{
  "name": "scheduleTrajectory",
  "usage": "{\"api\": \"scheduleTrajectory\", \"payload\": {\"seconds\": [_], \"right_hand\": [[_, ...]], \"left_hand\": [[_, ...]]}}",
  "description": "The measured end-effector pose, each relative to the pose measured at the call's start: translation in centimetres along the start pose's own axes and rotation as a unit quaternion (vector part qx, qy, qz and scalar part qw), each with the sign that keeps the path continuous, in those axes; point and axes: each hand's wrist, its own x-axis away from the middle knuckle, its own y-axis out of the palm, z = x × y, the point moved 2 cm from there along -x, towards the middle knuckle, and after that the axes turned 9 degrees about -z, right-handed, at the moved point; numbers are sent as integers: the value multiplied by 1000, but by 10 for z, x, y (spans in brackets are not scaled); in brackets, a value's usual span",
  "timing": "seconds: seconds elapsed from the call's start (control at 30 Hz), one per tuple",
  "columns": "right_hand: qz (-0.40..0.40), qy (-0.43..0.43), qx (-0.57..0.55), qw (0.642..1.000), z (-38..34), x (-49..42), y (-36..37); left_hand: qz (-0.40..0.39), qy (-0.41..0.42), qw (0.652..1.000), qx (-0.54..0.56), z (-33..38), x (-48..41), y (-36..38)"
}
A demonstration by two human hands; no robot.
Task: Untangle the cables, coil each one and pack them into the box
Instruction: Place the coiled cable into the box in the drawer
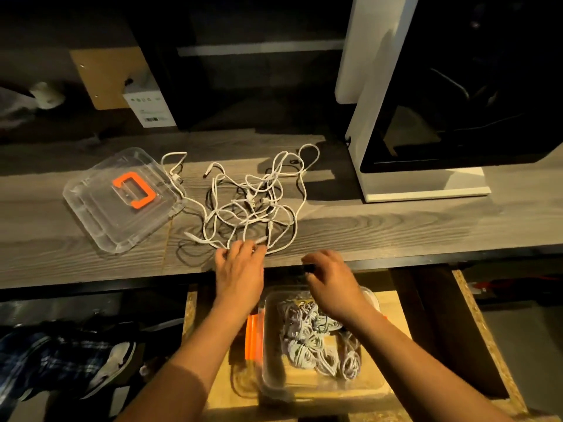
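My left hand [240, 268], fingers spread, touched the tangled cables [251, 202] at six o'clock; my right hand [330, 277] pinched a small dark piece [309, 267].

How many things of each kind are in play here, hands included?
Hands: 2, left hand and right hand
Clear box, coiled cables inside: 1
Clear lid: 1
Tangled cable pile: 1
Small black object, held by right hand: 1
Total: 6
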Motion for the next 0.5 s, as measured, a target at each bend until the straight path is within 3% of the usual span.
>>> {"api": "scheduleTrajectory", "payload": {"seconds": [0.07, 0.1, 0.2, 0.27, 0.37, 0.5], "right_hand": [[-10, 29, -140, 990, -14, -11, 1], [-9, 66, -266, 962, -20, -16, 2], [-24, 146, -554, 819, -30, -33, 10], [-7, 161, -619, 769, -30, -40, 11], [10, 178, -632, 754, -25, -44, 7], [-54, 149, -571, 805, -26, -43, 5]], "left_hand": [[35, 9, 999, 38, -2, 2, 1], [47, 19, 996, 77, -3, 3, 2], [73, 60, 979, 181, -4, 10, 8], [95, 40, 968, 228, -6, 13, 7], [119, -42, 937, 324, -13, 10, 0], [171, -84, 897, 400, -10, 2, -14]]}}
